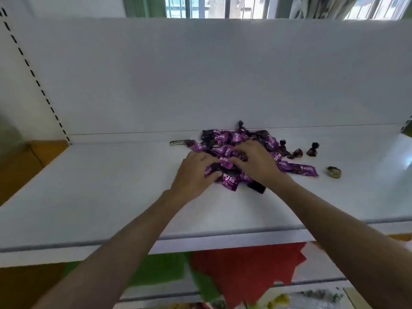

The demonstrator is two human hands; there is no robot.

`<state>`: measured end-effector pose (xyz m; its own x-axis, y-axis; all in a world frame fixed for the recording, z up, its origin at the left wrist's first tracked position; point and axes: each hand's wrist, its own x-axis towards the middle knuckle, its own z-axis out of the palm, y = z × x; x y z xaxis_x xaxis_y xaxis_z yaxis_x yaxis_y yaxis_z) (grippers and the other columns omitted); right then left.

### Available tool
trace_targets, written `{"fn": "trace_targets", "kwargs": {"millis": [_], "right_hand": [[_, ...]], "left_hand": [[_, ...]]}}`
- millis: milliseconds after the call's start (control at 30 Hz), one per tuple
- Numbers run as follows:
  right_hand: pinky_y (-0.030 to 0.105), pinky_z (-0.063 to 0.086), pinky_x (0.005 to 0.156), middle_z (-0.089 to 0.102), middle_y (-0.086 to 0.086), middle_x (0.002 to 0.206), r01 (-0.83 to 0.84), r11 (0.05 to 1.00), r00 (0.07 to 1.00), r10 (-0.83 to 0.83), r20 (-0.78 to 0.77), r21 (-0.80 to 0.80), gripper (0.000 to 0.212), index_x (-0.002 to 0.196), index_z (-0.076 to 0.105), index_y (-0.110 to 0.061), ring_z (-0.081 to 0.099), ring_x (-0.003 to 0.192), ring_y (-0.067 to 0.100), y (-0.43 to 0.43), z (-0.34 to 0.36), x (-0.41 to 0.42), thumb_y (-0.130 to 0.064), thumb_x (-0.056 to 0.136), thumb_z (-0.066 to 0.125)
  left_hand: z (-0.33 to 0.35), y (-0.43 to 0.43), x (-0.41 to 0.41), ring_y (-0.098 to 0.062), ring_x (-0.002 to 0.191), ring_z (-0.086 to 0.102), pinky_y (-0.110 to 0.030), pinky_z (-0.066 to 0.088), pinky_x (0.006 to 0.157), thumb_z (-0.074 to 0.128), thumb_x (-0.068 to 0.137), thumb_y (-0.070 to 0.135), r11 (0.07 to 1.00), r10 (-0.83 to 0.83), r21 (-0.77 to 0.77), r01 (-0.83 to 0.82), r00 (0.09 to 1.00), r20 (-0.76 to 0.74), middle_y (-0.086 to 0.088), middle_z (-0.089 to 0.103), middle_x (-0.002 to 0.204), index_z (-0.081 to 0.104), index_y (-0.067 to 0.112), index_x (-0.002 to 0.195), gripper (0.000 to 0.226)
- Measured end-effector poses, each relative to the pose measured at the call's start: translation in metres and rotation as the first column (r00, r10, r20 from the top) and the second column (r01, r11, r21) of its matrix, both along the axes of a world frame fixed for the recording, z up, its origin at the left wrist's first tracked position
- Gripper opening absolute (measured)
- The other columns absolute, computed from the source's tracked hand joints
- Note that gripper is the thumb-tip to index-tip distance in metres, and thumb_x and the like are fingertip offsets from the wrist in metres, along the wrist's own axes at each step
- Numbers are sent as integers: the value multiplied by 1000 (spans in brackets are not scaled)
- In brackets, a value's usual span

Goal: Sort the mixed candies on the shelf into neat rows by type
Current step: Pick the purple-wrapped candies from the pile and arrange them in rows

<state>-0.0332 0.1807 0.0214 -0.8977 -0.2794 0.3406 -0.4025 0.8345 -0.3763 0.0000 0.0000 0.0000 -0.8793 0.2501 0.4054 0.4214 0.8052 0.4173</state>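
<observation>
A heap of purple "KISS" candy wrappers [225,139] mixed with dark brown twisted candies lies on the white shelf [100,186] against the back panel. My left hand [194,172] rests on the heap's near left side, fingers curled over purple wrappers. My right hand [256,161] lies on the heap's middle, fingers pressed into the candies. Two dark twisted candies [312,149] stand apart to the right. A gold-brown candy [333,172] lies further right. A purple wrapper [298,168] lies loose beside my right wrist. A thin bar-shaped candy [178,142] lies at the heap's left end.
The shelf's white back panel [200,74] rises right behind the heap. A slotted upright [33,74] bounds the left end. The shelf's front lip [133,240] runs below my forearms. A lower shelf with red and green packaging [234,268] shows underneath.
</observation>
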Motion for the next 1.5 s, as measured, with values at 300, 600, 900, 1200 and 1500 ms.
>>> {"fn": "trace_targets", "kwargs": {"millis": [300, 600, 900, 1200, 1500], "right_hand": [[33, 38, 91, 53, 11, 114, 56, 991, 998, -58, 15, 120, 39, 112, 63, -11, 42, 111, 25, -12, -16, -19, -35, 81, 67], [26, 42, 70, 61, 5, 94, 69, 954, 998, -68, 12, -291, 32, 111, 51, -9, 55, 71, 14, 0, -8, -17, -5, 82, 63], [6, 27, 87, 59, 15, 115, -88, 933, 987, 34, -157, -349, 38, 115, 61, -8, 52, 108, 22, -56, 2, -58, -3, 78, 64], [19, 37, 74, 64, 12, 103, -392, 898, 919, 391, -46, -199, 31, 106, 61, -7, 57, 89, 21, -217, 1, -87, -13, 77, 70], [25, 36, 88, 53, 15, 113, -364, 928, 931, 363, -33, -82, 31, 108, 65, -6, 46, 109, 27, -373, -27, -117, -18, 79, 68]], "left_hand": [[-18, -7, -30, -19, 102, 49, -32, 36, 91, 68, 76, 40, 991, -134, -27, 135, 991, 17, -2, 63, 104, 65, 14, 94, 32], [-7, 2, -25, -11, 92, 56, -28, 49, 84, 68, 77, 13, 943, -269, 223, 247, 960, 75, 3, 59, 98, 53, 21, 100, 28], [14, -43, -30, -6, 91, 54, -1, 40, 80, 73, 74, 8, 874, 117, 469, -126, 992, 48, 1, 57, 103, 64, 15, 106, 34], [2, -197, -10, -3, 76, 54, -1, 38, 67, 75, 75, 16, 898, 321, 298, -324, 945, 61, 2, 64, 95, 65, 13, 101, 28], [-12, -337, -29, -18, 94, 55, -24, 42, 79, 70, 80, 19, 955, 277, 74, -287, 953, 121, -7, 65, 106, 63, 14, 112, 33]]}}
